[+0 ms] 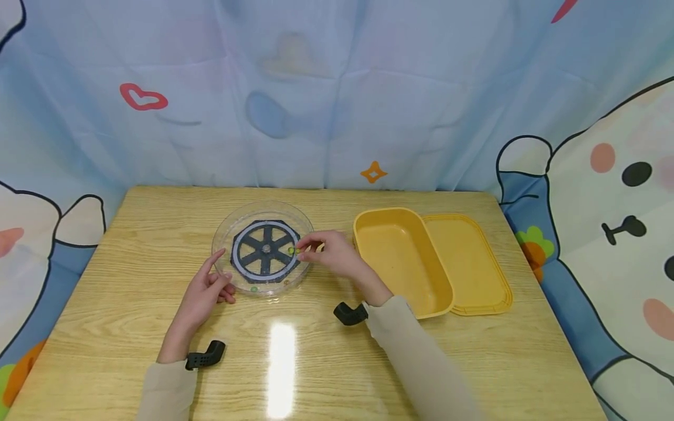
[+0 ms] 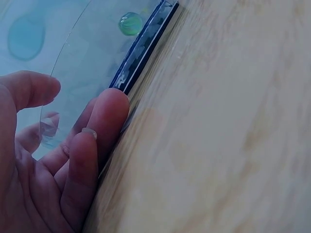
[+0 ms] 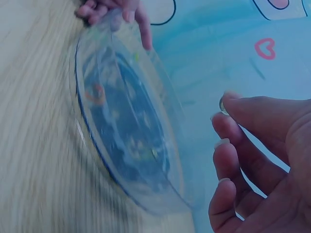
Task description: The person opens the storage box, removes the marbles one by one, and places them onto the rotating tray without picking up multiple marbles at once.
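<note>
A clear round dish [image 1: 305, 219] stands at the left of the table, with a dark spoked wheel pattern [image 1: 265, 251] at its middle. My left hand [image 1: 205, 292] holds the dish at its near left rim, its fingers on the wall and low by the base edge. My right hand [image 1: 334, 252] pinches a small glass marble [image 3: 222, 105] between thumb and forefinger, over the dish's right side. Inside the dish lie a green marble [image 2: 130, 24], an orange marble [image 3: 95, 93] and a yellow-green marble [image 1: 291, 250]. The right wrist view is blurred around the dish.
Right of the dish stands a yellow rectangular box [image 1: 402, 257] without its cover. Its yellow lid [image 1: 474, 263] lies flat along the box's right side. A printed curtain [image 1: 316, 117] hangs behind the wooden table [image 1: 237, 374]. Both wrists carry black camera mounts [image 1: 350, 314].
</note>
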A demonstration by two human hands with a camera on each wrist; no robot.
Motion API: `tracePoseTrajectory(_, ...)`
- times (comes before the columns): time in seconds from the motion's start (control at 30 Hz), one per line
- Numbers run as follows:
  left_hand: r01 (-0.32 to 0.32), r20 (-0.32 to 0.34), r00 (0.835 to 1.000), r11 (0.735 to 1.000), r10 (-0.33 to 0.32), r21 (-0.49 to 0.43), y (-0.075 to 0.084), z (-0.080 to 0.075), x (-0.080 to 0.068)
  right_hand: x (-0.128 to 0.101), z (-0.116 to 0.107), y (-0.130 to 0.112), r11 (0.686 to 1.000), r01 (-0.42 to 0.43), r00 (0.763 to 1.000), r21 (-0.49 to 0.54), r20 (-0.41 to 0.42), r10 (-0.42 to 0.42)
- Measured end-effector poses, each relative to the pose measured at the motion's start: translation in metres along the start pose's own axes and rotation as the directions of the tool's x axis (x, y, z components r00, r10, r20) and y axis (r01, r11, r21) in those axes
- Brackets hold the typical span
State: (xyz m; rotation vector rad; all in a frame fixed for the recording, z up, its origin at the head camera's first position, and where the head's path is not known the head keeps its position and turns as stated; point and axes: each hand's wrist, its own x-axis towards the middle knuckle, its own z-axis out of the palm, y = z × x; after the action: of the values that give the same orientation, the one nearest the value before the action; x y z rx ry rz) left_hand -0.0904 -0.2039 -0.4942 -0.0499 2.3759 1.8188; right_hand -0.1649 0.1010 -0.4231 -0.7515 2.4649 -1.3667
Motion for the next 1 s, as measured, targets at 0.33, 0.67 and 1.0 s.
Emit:
tracePoseTrajectory(0.33, 0.007, -0.002, 1.000, 1.000, -0.007, -0.019, -0.001, 0.000, 0.001, 0.012, 0.021, -0.007, 0.999, 0.009, 0.999, 0.031, 0.031, -0.010)
tracePoseTrajectory(0.67, 0.005, -0.007, 1.000, 1.000, -0.005, -0.010, 0.001, 0.001, -0.001, 0.013, 0.025, -0.007, 0.998, -0.028, 0.999, 0.053, 0.045, 0.026)
tracePoseTrajectory(1.0, -0.001, -0.009, 1.000, 1.000, 0.001, 0.002, -0.002, 0.001, 0.000, 0.009, 0.012, -0.004, 0.999, -0.020, 0.999, 0.039, 0.026, 0.019)
